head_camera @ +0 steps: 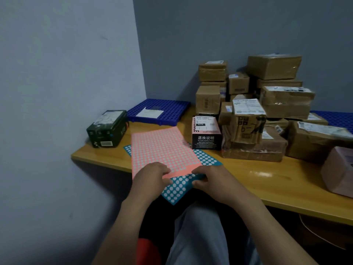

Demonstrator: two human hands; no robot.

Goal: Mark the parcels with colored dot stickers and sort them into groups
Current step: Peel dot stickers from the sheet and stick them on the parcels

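Both hands worked at the near edge of the wooden counter (267,176): the left grip (152,178) pinched the near edge of the pink sticker sheet (164,150), and the right grip (210,180) was curled closed on that sheet's near right corner. The pink sheet lay over a teal sticker sheet (177,188) that overhung the counter's edge. The brown parcels (273,104) stood piled at the back right against the wall, a dark green parcel (108,129) sat apart by the left wall, and a blue grid tray (168,108) lay in the corner behind.
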